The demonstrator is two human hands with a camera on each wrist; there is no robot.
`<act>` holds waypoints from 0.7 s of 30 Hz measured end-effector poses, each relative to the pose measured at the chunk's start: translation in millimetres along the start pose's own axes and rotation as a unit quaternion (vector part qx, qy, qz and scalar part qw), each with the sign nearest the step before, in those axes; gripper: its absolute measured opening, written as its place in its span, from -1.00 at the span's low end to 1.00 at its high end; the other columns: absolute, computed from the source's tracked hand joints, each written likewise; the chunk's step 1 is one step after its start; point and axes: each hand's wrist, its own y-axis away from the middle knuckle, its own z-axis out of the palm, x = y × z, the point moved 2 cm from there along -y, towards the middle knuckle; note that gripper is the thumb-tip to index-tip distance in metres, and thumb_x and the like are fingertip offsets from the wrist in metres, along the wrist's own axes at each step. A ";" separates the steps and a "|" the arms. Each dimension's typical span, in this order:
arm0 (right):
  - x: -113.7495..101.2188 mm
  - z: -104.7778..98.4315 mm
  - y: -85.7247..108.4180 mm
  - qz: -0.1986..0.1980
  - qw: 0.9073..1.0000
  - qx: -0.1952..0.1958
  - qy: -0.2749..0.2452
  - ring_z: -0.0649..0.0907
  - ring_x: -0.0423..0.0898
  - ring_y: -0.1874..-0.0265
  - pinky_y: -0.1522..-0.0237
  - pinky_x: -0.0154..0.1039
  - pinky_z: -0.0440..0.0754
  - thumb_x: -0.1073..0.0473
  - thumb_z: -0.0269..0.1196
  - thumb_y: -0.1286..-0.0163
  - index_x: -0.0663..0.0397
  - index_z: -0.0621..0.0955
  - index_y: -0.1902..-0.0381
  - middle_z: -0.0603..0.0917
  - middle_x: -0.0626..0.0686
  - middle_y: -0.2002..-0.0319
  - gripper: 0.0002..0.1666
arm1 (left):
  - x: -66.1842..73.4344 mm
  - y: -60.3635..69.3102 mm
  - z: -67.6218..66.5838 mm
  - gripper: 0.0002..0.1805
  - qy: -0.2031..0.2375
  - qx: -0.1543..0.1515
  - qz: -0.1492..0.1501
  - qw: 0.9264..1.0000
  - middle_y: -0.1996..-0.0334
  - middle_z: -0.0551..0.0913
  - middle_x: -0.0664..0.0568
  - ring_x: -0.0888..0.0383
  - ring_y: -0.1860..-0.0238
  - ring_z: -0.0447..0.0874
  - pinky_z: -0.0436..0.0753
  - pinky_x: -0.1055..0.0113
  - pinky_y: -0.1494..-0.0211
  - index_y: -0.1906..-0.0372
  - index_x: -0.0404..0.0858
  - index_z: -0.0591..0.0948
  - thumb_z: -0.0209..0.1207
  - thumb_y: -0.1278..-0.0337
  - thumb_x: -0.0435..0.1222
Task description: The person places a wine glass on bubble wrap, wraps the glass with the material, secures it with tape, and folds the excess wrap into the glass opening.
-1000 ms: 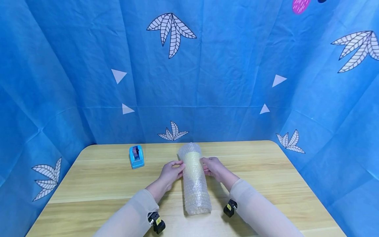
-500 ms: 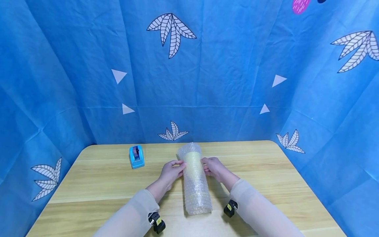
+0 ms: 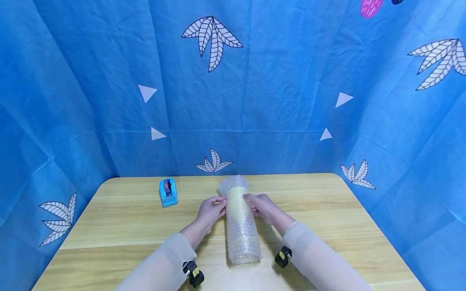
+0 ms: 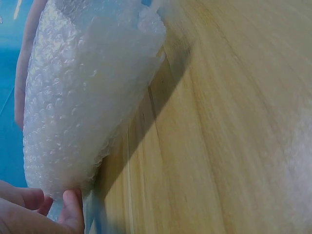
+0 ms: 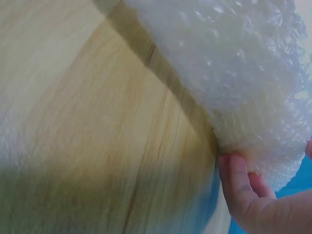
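Note:
A long roll of bubble wrap (image 3: 243, 234) lies lengthwise on the wooden table, with a pale yellow item showing faintly through its layers. On its left side my left hand (image 3: 209, 212) grips the wrap, thumb near the upper edge and fingers low against the side. My right hand (image 3: 265, 207) holds the opposite side, its thumb lying on top of the roll. In the left wrist view, fingers (image 4: 73, 207) touch the far end of the visible wrap. The right wrist view has fingers (image 5: 239, 178) pressed to the underside edge of the wrap. What is inside cannot be made out.
A blue tape dispenser (image 3: 168, 193) stands at the back left of the table (image 3: 120, 218). Behind and at both sides hangs a blue cloth (image 3: 276, 81) with leaf prints, close to the table's back edge.
My right thumb has slid further onto the top of the roll. The left thumb has drawn back slightly toward the left side. The roll has barely shifted.

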 end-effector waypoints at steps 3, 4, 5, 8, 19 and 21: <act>0.7 0.1 -0.8 0.001 1.000 0.000 -0.004 0.38 -0.19 0.55 0.44 -0.37 0.47 0.04 0.24 -0.38 0.06 0.38 0.53 0.34 -0.07 0.58 -0.63 | 0.3 0.1 -0.2 -0.71 0.001 -0.001 0.005 1.000 -0.06 0.63 -0.21 0.15 0.17 0.67 0.72 0.32 0.02 -0.11 -0.39 0.64 0.19 -0.37 -0.39; 1.0 0.1 -0.9 0.002 1.000 0.001 -0.006 0.38 -0.19 0.55 0.44 -0.37 0.47 0.03 0.24 -0.38 0.06 0.39 0.53 0.35 -0.07 0.58 -0.63 | 0.4 0.1 -0.2 -0.71 0.001 -0.002 0.007 1.000 -0.06 0.63 -0.22 0.15 0.17 0.67 0.72 0.32 0.02 -0.11 -0.40 0.64 0.20 -0.36 -0.39; 1.3 0.1 -1.2 0.003 1.000 0.001 -0.009 0.38 -0.19 0.55 0.44 -0.37 0.48 0.03 0.24 -0.37 0.06 0.40 0.52 0.36 -0.06 0.57 -0.64 | 0.6 -0.1 -0.2 -0.71 0.004 -0.001 0.005 1.000 -0.05 0.63 -0.21 0.15 0.18 0.67 0.72 0.32 0.02 -0.10 -0.39 0.64 0.21 -0.34 -0.40; 2.2 0.4 -0.7 0.003 1.000 0.002 -0.012 0.40 -0.21 0.55 0.43 -0.38 0.51 0.03 0.24 -0.36 0.06 0.44 0.50 0.40 -0.07 0.55 -0.67 | 1.2 -0.5 -0.2 -0.71 0.007 0.001 0.005 1.000 -0.04 0.63 -0.21 0.15 0.20 0.67 0.72 0.29 0.03 -0.09 -0.39 0.65 0.24 -0.31 -0.41; 0.0 0.2 0.8 -0.004 1.000 0.005 -0.006 0.35 -0.23 0.59 0.45 -0.38 0.39 0.06 0.23 -0.37 0.03 0.36 0.54 0.34 -0.09 0.59 -0.63 | 0.5 0.3 0.0 -0.72 0.012 0.025 -0.003 1.000 0.04 0.66 -0.20 0.20 0.26 0.69 0.73 0.33 0.07 0.00 -0.45 0.67 0.32 -0.24 -0.39; -0.7 -0.1 1.2 -0.005 1.000 0.005 -0.007 0.37 -0.24 0.60 0.45 -0.39 0.42 0.07 0.22 -0.39 0.04 0.39 0.54 0.36 -0.10 0.60 -0.66 | 0.0 0.7 0.4 -0.71 0.013 0.023 -0.002 1.000 0.07 0.67 -0.22 0.19 0.24 0.70 0.73 0.32 0.04 0.01 -0.49 0.65 0.32 -0.25 -0.38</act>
